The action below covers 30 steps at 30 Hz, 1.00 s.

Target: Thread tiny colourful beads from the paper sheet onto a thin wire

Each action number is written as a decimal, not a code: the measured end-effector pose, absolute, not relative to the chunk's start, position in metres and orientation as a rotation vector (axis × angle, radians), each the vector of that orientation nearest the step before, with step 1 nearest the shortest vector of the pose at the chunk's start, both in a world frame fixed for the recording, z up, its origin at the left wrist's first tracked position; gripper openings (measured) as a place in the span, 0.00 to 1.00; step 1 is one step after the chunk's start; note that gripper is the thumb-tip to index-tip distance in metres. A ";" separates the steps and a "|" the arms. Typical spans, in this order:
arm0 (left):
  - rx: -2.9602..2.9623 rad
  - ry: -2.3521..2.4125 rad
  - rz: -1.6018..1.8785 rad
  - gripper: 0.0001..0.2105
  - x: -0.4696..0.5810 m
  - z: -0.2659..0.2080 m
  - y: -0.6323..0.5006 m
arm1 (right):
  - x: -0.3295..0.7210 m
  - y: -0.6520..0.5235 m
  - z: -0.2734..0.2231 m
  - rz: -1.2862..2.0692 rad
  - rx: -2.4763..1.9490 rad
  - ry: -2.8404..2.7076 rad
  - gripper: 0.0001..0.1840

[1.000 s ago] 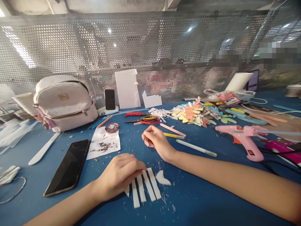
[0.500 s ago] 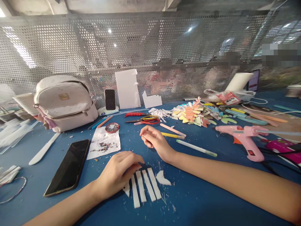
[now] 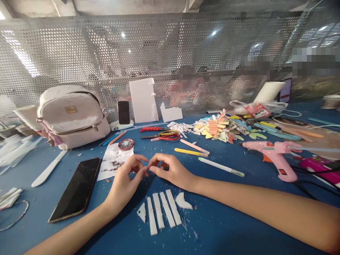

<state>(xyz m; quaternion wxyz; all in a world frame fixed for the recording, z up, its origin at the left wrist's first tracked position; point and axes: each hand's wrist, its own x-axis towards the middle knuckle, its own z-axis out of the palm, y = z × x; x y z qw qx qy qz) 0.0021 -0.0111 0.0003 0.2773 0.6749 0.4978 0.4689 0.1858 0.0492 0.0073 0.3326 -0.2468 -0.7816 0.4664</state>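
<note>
Above the white pieces, my left hand [image 3: 127,180] and my right hand [image 3: 174,172] face each other with fingertips almost meeting. The fingers of both are curled into a pinch; anything between them is too small to make out. Below them, several white strips [image 3: 166,209] lie side by side on the blue table [image 3: 217,226]. At their left end is a white triangular piece [image 3: 142,213] with a small dark hole. A white tail-shaped piece [image 3: 183,201] lies at the right end. To my left hand's left is a paper [image 3: 105,164] with dark crumbs.
A black phone [image 3: 75,189] and a white knife [image 3: 49,169] lie at left, before a backpack [image 3: 71,115]. Scissors [image 3: 162,134], markers [image 3: 221,166] and paper scraps [image 3: 212,127] lie farther back. A pink glue gun [image 3: 276,156] with cords is at right. A perforated metal screen [image 3: 159,46] stands behind.
My left hand has risen off the white pieces toward my right hand, uncovering the triangular piece. My right hand has shifted slightly down, its fingers now meeting those of the left.
</note>
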 end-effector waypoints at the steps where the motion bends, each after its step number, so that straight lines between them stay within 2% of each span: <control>1: 1.814 1.341 1.263 0.05 0.002 0.000 -0.011 | 0.186 0.049 0.007 1.211 -0.637 -2.058 0.07; 15: 1.908 1.328 1.270 0.05 0.005 0.002 -0.013 | 0.186 0.050 0.007 1.108 -0.634 -2.160 0.06; 23: 1.857 1.292 1.264 0.05 0.003 0.001 -0.014 | 0.186 0.051 0.005 1.099 -0.622 -2.181 0.02; 30: 1.836 1.363 1.244 0.04 0.003 0.002 -0.013 | 0.186 0.053 0.005 1.159 -0.678 -2.038 0.05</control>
